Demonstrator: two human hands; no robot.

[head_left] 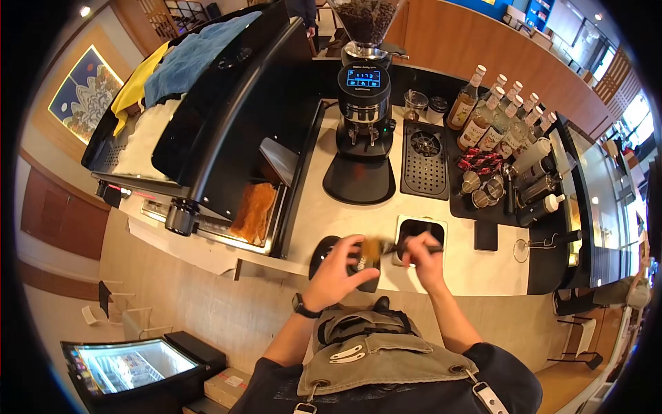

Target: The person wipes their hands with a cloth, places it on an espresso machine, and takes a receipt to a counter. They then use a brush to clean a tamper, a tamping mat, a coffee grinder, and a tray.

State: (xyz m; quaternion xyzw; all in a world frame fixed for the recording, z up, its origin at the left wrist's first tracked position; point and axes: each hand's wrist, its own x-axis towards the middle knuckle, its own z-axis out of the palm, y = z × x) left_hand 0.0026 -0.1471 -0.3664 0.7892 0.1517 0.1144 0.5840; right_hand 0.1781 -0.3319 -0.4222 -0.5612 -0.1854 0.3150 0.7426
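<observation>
My left hand (334, 274), with a watch on its wrist, is curved in a C shape at the counter's front edge. Its thumb and fingers bend round a black piece with pale lettering (363, 262). Part of a rounded black stand (323, 252) shows behind that hand. My right hand (423, 257) is closed on the slim black handle of a brush-like tool (392, 247). The tool's brownish head is smeared by motion and lies close to my left fingertips. Under my right hand is a dark bin with a pale metal rim (443, 233), sunk into the counter.
A coffee grinder (364, 103) stands beyond my hands, left of a drip tray (425, 159). The black coffee machine (241, 131) is on the left. Syrup bottles (476, 127), metal cups (487, 192) and squeeze bottles (541, 207) crowd the right mat. A whisk (522, 251) lies at the right.
</observation>
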